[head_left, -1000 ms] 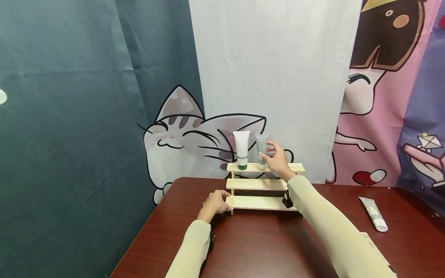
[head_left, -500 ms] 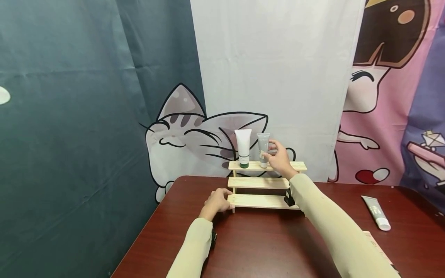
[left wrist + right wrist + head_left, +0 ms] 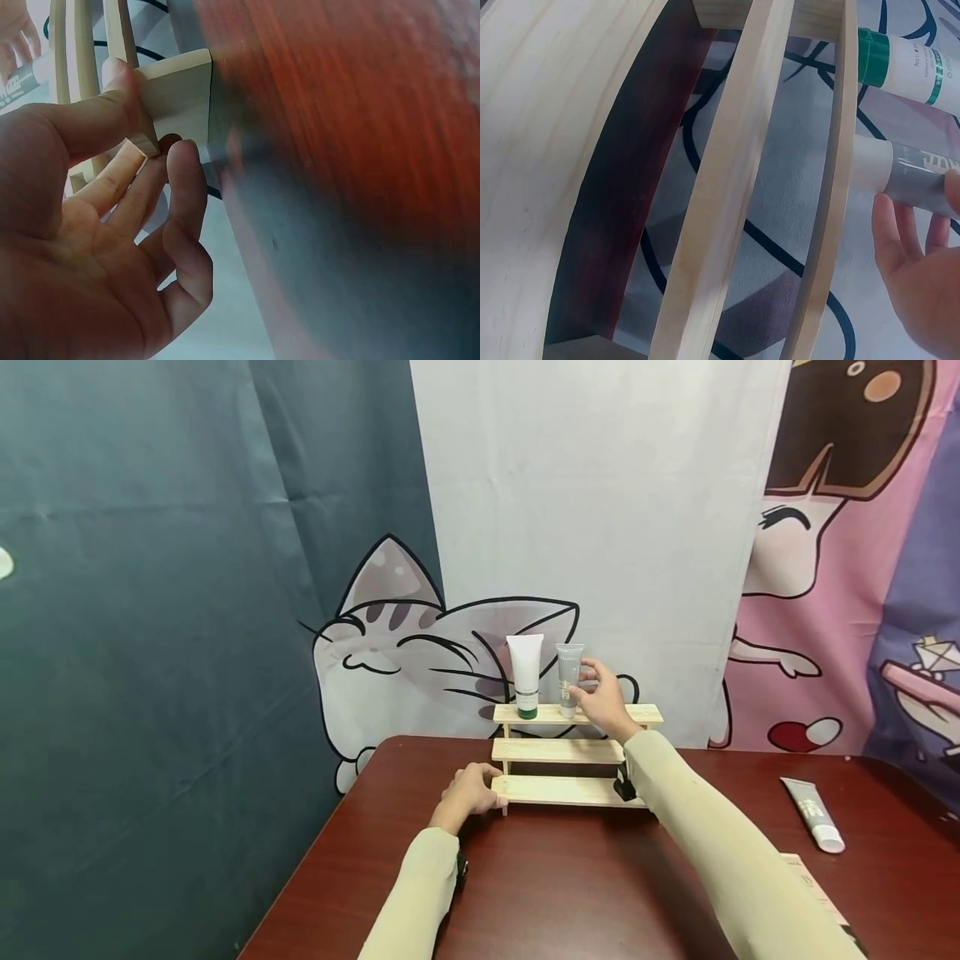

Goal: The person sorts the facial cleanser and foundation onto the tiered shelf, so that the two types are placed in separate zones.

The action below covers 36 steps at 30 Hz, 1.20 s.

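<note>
A three-tier wooden rack [image 3: 562, 789] stands on the table. My right hand [image 3: 603, 702] pinches a grey squeeze tube [image 3: 567, 672], upright with its white cap down at the top tier. In the right wrist view, the fingers [image 3: 889, 236] lie against the grey tube [image 3: 911, 169]. Just left of it, a white squeeze tube [image 3: 527, 664] with a green cap stands upright on the same tier, apart from the grey one. At the rack's lower left end, my left hand [image 3: 467, 793] grips the bottom tier, thumb [image 3: 112, 112] on one side and fingers on the other.
Another grey squeeze tube [image 3: 813, 814] lies flat on the dark red table [image 3: 562, 893] to the right. Nearer, a flat pale pink item [image 3: 813, 885] is partly hidden by the right sleeve [image 3: 735, 852]. A cartoon-printed curtain [image 3: 645, 527] hangs behind the rack.
The head view has shifted slightly. Both hands keep their hold, and the tubes stay in the same places on the rack.
</note>
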### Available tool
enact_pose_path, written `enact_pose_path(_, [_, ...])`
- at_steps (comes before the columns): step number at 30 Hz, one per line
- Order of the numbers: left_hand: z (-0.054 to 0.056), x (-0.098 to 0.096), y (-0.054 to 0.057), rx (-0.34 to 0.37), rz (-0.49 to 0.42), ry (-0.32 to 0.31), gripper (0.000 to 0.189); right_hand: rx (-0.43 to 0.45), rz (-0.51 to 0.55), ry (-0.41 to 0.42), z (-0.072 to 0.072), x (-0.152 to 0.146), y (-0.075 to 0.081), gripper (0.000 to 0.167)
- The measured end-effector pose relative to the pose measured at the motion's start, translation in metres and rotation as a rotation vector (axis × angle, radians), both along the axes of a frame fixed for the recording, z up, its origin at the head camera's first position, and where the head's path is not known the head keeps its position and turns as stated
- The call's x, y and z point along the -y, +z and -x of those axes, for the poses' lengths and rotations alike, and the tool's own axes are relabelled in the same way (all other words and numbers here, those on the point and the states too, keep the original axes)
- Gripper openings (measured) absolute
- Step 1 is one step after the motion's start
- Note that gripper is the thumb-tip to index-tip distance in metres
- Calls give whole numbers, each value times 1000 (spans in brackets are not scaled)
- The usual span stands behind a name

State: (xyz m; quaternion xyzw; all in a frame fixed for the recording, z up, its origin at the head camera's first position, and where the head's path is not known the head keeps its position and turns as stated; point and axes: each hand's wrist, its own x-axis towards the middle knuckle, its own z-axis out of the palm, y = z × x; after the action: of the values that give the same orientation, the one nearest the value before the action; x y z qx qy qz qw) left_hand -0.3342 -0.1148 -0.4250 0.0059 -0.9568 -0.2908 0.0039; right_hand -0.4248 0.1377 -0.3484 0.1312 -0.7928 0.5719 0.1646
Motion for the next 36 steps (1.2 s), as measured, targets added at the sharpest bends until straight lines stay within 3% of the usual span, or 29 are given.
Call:
enact_pose_path(10, [5, -1, 6, 4, -2, -8, 47, 7, -14, 7, 4, -2, 6, 56])
enact_pose_path(18, [0, -3, -6, 9, -6, -18, 45, 54, -63, 4, -6, -11, -2, 63])
enact_pose_path(29, [5, 2, 3, -16, 10, 4, 46, -15, -54, 29, -10, -32, 2, 64])
enact_pose_path(36, [2, 0, 0, -7, 8, -11, 45, -5, -66, 45, -22, -52, 2, 63])
